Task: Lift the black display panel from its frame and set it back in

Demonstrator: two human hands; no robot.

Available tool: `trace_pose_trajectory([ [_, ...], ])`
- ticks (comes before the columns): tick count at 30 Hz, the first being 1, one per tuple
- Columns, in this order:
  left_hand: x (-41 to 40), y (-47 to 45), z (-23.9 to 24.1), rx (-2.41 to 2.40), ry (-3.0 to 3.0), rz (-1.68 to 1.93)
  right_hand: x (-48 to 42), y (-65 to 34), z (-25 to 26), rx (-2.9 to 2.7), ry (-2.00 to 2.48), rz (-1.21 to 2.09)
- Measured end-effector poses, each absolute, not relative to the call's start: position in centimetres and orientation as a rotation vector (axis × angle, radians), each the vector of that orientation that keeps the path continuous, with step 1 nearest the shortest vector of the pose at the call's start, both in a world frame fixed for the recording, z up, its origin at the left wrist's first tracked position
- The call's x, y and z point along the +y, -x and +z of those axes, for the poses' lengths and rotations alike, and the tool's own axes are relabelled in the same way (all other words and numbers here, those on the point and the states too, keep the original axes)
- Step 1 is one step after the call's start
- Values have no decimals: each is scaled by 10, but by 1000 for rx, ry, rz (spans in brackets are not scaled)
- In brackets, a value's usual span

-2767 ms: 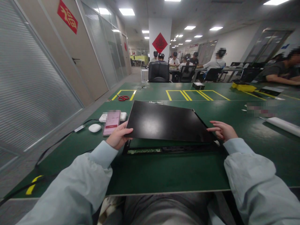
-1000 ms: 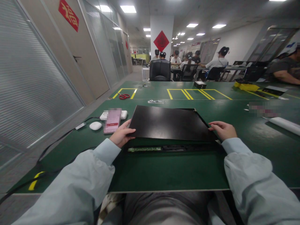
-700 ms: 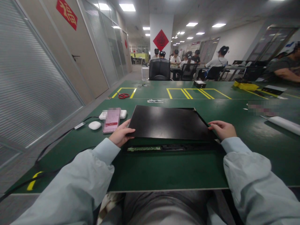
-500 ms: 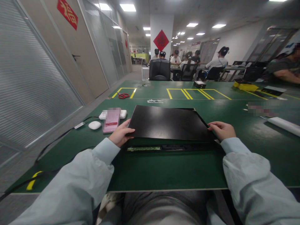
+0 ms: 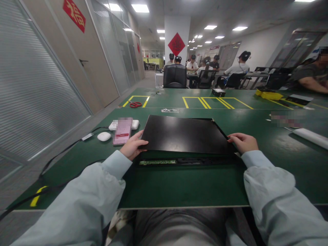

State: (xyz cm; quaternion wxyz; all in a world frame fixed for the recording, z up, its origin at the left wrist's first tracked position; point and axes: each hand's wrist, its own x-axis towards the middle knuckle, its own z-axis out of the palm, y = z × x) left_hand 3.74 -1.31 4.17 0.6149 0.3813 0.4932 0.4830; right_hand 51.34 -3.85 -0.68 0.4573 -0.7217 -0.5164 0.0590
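Observation:
A flat black display panel (image 5: 183, 134) is tilted over a dark frame (image 5: 210, 161) on the green table, its near edge raised. In the gap under that edge shows a narrow green circuit board (image 5: 157, 162). My left hand (image 5: 133, 145) grips the panel's left side near the front corner, thumb on top and fingers beneath. At the right side, my right hand (image 5: 243, 141) pinches the panel's near corner between thumb and fingers. Most of the frame lies hidden under the panel.
Left of the panel lie a phone (image 5: 123, 131) leaning on a white object and a white mouse (image 5: 104, 136). Red-handled scissors (image 5: 135, 104) lie farther back. A white bar (image 5: 311, 136) is at the right. Beyond the green table (image 5: 184, 191), several people sit working.
Hardly anything differs. Both hands keep their hold on the panel, and the view shifts only very slightly.

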Motion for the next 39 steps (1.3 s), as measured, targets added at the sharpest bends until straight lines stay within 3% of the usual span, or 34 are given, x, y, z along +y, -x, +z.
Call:
trace_pose_trajectory([
  [8, -13, -39, 43, 1164, -896, 1063, -31, -530, -15, -1224, 1818, 64],
  [22, -17, -43, 46, 1184, -918, 1052, -8, -554, -29, -1666, 1940, 304],
  [39, 0, -26, 27, 1078, -1133, 1126, -6, -550, -28, -1628, 1908, 312],
])
